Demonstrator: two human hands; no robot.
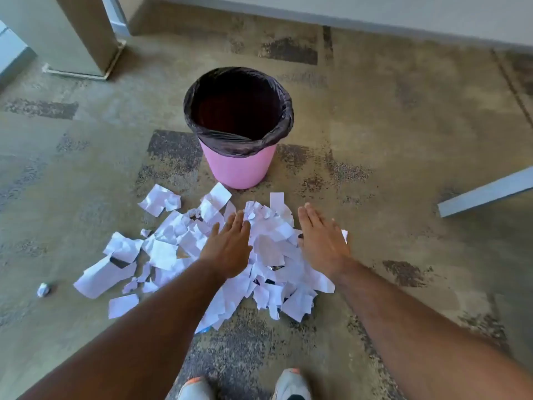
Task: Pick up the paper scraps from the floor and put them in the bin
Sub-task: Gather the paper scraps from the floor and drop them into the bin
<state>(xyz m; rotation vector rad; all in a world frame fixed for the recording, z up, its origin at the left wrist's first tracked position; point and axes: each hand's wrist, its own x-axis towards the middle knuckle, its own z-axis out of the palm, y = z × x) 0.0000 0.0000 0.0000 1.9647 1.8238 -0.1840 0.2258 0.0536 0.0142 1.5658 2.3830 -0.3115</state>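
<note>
A heap of torn white paper scraps (268, 249) lies on the carpet in front of a pink bin (239, 166) lined with a black bag, which stands upright and looks empty inside. My left hand (229, 246) is flat, palm down, over the left-middle of the heap, fingers together and pointing toward the bin. My right hand (321, 241) is flat at the heap's right edge, also palm down. Neither hand holds any paper. More scraps spread out to the left (115, 272), and one small crumpled ball (43, 290) lies apart at the far left.
Mottled beige and dark carpet all around. A cabinet corner with a metal base (83, 53) stands at the back left, a pale wall runs along the back, and a grey bar (487, 193) juts in at the right. My shoes (291, 385) are at the bottom edge.
</note>
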